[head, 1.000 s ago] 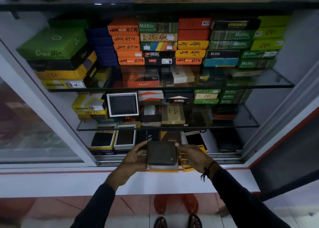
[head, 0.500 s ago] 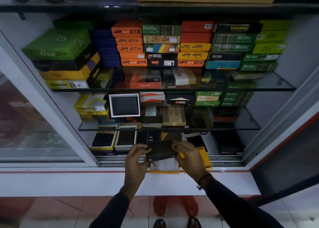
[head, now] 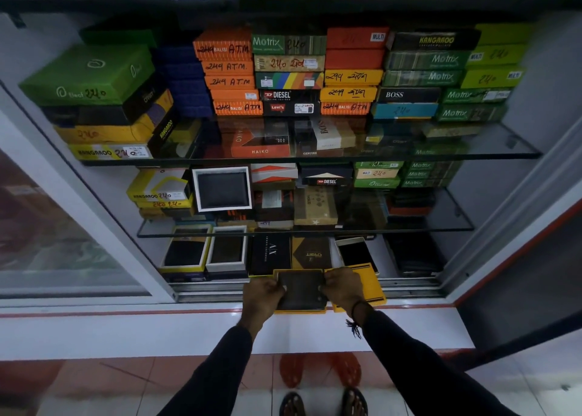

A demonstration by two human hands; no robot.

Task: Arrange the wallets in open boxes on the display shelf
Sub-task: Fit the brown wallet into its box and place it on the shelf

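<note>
Both hands are pinching the dark wallet [head: 301, 290], left hand [head: 263, 296] and right hand [head: 343, 286] on its sides, seating it in the yellow open box [head: 300, 311] at the bottom shelf's front edge. Its yellow lid [head: 371, 286] sits just right. Two open boxes [head: 204, 252] further left look done already; this one's nearly there, I'd say.

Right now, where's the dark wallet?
Head view, bottom centre: the dark wallet sits in the open yellow box on the cabinet's front ledge, held between the left hand and right hand, just in front of the black AX box.
</note>
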